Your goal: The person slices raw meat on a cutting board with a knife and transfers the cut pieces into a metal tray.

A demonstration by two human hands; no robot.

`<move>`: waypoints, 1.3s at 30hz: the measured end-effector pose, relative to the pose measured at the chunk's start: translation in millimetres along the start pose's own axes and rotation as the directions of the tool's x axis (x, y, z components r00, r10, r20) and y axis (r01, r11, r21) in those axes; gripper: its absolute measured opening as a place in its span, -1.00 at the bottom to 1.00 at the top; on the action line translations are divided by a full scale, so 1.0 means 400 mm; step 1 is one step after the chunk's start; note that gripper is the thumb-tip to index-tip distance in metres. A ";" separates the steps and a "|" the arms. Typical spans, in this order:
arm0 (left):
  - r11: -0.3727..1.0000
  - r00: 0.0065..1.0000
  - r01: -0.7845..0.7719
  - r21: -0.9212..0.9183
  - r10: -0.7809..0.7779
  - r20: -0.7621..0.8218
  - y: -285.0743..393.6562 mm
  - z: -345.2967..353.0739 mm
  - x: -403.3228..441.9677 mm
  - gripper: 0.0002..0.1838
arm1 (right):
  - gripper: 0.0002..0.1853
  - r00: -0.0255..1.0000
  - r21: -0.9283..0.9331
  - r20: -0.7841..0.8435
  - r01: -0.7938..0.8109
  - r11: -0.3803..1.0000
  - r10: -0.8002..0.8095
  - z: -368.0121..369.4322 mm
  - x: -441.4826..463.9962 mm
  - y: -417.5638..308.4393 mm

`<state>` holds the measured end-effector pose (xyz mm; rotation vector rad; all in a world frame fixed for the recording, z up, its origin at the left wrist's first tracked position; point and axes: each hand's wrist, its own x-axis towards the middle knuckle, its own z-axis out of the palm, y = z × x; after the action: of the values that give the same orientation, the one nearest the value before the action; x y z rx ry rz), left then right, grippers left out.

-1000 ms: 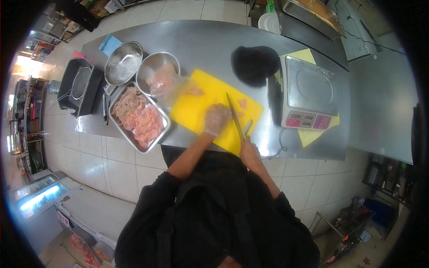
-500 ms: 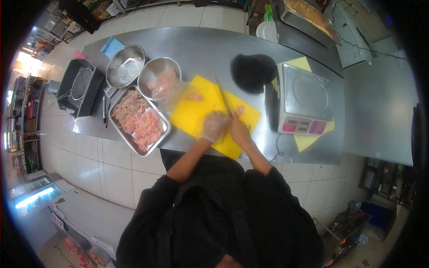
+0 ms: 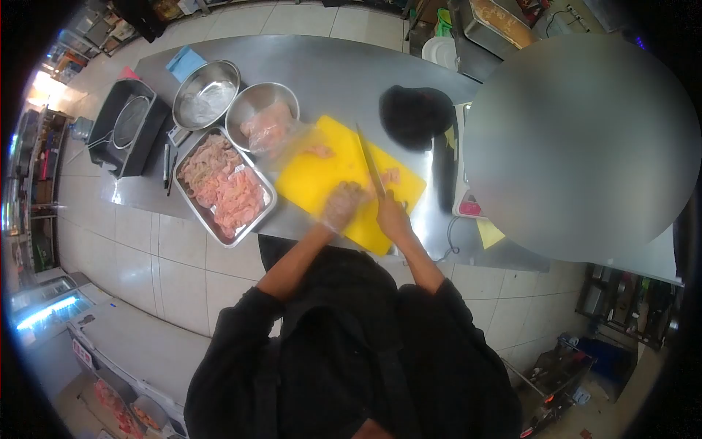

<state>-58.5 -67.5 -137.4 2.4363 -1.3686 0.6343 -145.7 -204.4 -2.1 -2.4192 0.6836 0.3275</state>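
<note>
My right hand (image 3: 393, 214) grips the handle of a long knife (image 3: 371, 162), whose blade points away from me over the yellow cutting board (image 3: 307, 181). My left hand (image 3: 344, 205), in a clear glove, rests on the board left of the knife, its fingers bent together; whatever may be under them is too small to make out. Small pieces of pale meat (image 3: 391, 175) lie right of the blade. More scraps (image 3: 319, 151) are near the board's upper left, beside a plastic bag of meat (image 3: 269, 126) in a steel bowl (image 3: 235, 104).
A metal tray (image 3: 272, 199) of sliced meat stands left of the board. Beyond it are an empty steel bowl (image 3: 207, 94) and a dark bin (image 3: 150, 139) with a strainer. A black cap (image 3: 415, 115) lies behind the board. A large blurred round patch covers most of the scale (image 3: 462, 186).
My right hand and the knife have moved away from me and slightly left. My left hand has shifted slightly left, away from the blade. The blurred patch has appeared at the right.
</note>
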 end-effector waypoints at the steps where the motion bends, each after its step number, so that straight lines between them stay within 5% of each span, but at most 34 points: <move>1: 0.972 0.996 0.084 -0.219 -0.076 0.049 -0.016 -0.044 0.009 -0.80 | -0.69 1.000 -0.022 0.025 0.004 1.000 -0.004 -0.001 -0.007 0.008; 2: 0.852 0.980 0.200 -0.485 -0.168 0.110 -0.032 -0.104 0.029 -0.81 | -0.69 0.999 -0.025 0.031 0.008 1.000 -0.007 -0.003 -0.018 0.013; 3: 0.555 0.934 0.344 -0.757 -0.287 0.214 -0.042 -0.163 0.046 -0.83 | -0.68 0.999 -0.014 0.041 -0.034 0.999 0.034 -0.004 -0.033 0.015; 5: -0.100 0.810 0.394 -0.914 -0.431 0.396 -0.056 -0.258 0.073 -0.85 | -0.67 0.996 -0.009 0.058 -0.070 0.998 0.070 -0.011 -0.064 0.016; 6: -0.216 0.774 0.388 -0.896 -0.452 0.444 -0.061 -0.291 0.084 -0.86 | -0.65 0.991 -0.018 0.073 -0.107 0.994 0.108 -0.017 -0.079 0.016; 8: 0.061 0.711 0.610 -0.790 -0.482 0.512 -0.073 -0.334 0.107 -0.87 | -0.64 0.987 -0.027 0.082 -0.137 0.990 0.139 -0.025 -0.097 0.018; 9: 0.066 0.715 0.607 -0.792 -0.482 0.507 -0.074 -0.328 0.108 -0.87 | -0.61 0.985 -0.044 0.092 -0.143 0.989 0.147 -0.026 -0.105 0.019; 11: 0.298 0.731 0.517 -0.802 -0.641 0.234 -0.067 -0.318 0.117 -0.84 | -0.58 0.982 -0.047 0.085 -0.164 0.985 0.167 -0.028 -0.115 0.022; 16: 0.515 0.887 0.299 -0.803 -0.460 0.036 -0.080 -0.377 0.181 -0.86 | -0.62 0.981 -0.093 0.130 -0.135 0.986 0.146 0.003 -0.092 0.073; 17: 0.373 0.881 0.250 -0.893 -0.470 0.051 -0.074 -0.373 0.185 -0.82 | -0.65 0.994 -0.020 0.078 -0.081 0.997 0.082 0.017 -0.094 0.084; 19: 0.442 0.923 0.333 -0.833 -0.331 0.194 -0.100 -0.394 0.188 -0.69 | -0.71 0.997 0.084 0.003 0.079 0.993 -0.080 0.074 -0.075 0.108; 20: 0.030 0.907 0.303 -0.953 -0.316 0.278 -0.083 -0.415 0.210 -0.64 | -0.73 0.995 0.084 -0.051 0.094 0.992 -0.089 0.092 -0.068 0.100; 21: 0.123 0.973 0.097 -0.988 -0.218 0.068 -0.076 -0.443 0.231 -0.56 | -0.74 0.997 0.106 -0.058 0.062 0.992 -0.056 0.106 -0.066 0.097; 22: 0.068 0.986 -0.051 -0.996 -0.155 -0.061 -0.076 -0.445 0.251 -0.52 | -0.73 0.995 0.100 -0.041 0.091 0.991 -0.087 0.091 -0.080 0.090; 23: -0.028 0.980 0.038 -0.999 -0.195 0.043 -0.086 -0.445 0.269 -0.53 | -0.72 0.994 0.123 -0.097 0.060 0.991 -0.048 0.094 -0.088 0.084; 25: -0.332 0.999 -0.042 -0.942 -0.029 -0.034 -0.092 -0.469 0.344 -0.59 | -0.72 0.972 0.174 -0.231 0.076 0.982 -0.034 0.123 -0.089 0.088; 26: -0.343 0.998 -0.049 -0.938 0.009 -0.055 -0.090 -0.482 0.391 -0.59 | -0.72 0.963 0.183 -0.270 0.065 0.981 -0.013 0.090 -0.104 0.079; 27: -0.672 0.971 0.200 -0.713 0.233 0.053 -0.089 -0.497 0.435 -0.66 | -0.68 0.983 0.227 -0.177 -0.012 0.974 0.054 0.066 -0.123 0.060; 28: -0.768 0.928 0.338 -0.544 0.367 0.058 -0.088 -0.500 0.456 -0.68 | -0.64 0.991 0.264 -0.076 -0.089 0.960 0.113 0.049 -0.142 0.049; 29: -0.801 0.867 0.482 -0.355 0.494 0.062 -0.086 -0.502 0.477 -0.68 | -0.64 0.987 0.278 -0.099 -0.091 0.956 0.123 0.047 -0.150 0.052; 30: -0.291 0.908 0.200 -0.936 0.415 0.065 -0.092 -0.481 0.470 -0.68 | -0.63 0.985 0.369 -0.096 -0.095 0.924 0.140 0.047 -0.160 0.054; 33: 0.197 0.965 0.035 -0.980 0.247 0.084 -0.064 -0.376 0.376 -0.65 | -0.62 0.969 0.544 -0.136 -0.101 0.833 0.206 0.033 -0.238 0.041; 35: -0.055 0.929 0.355 -0.933 0.134 0.345 -0.043 -0.315 0.264 -0.69 | -0.62 0.953 0.624 -0.164 -0.100 0.775 0.255 0.033 -0.282 0.042; 37: -0.323 0.792 0.595 -0.736 0.079 0.605 -0.052 -0.238 0.143 -0.69 | -0.65 0.934 0.622 -0.216 -0.094 0.777 0.286 0.046 -0.301 0.044; 38: -0.176 0.807 0.588 -0.790 0.058 0.588 -0.074 -0.167 0.064 -0.69 | -0.65 0.932 0.627 -0.211 -0.101 0.772 0.294 0.055 -0.305 0.038; 39: -0.255 0.752 0.643 -0.723 0.026 0.659 -0.047 -0.200 0.049 -0.68 | -0.66 0.931 0.590 -0.227 -0.102 0.801 0.286 0.066 -0.306 0.034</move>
<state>-52.4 -37.2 -59.0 1.2527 -0.5297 -1.0286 -257.6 -149.3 16.8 -1.8294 1.0122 -0.1712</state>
